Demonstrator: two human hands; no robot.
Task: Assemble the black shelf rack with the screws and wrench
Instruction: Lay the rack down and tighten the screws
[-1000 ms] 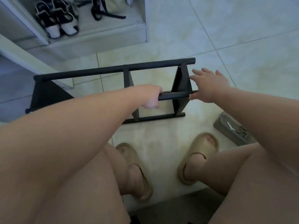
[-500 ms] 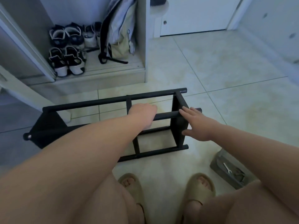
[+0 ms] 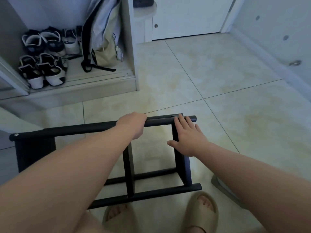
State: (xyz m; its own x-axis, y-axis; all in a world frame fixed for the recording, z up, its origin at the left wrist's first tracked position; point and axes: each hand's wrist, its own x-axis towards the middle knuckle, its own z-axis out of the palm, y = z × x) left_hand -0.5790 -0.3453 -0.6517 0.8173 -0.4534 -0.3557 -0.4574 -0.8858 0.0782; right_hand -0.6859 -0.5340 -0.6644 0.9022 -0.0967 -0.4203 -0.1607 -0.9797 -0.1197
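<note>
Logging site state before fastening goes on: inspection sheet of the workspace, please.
Surface: pale tiled floor.
Job's things: black rack on the floor; screw at its left bar end; no tool seen.
Clutter: grey box by the right arm, contents hidden; slippers on the feet.
Hands: left hand grips the top bar; right hand rests on the end panel, fingers straight.
Cables: nothing seen.
Surroundings: shoes and bag in an open cabinet; white door beyond.
</note>
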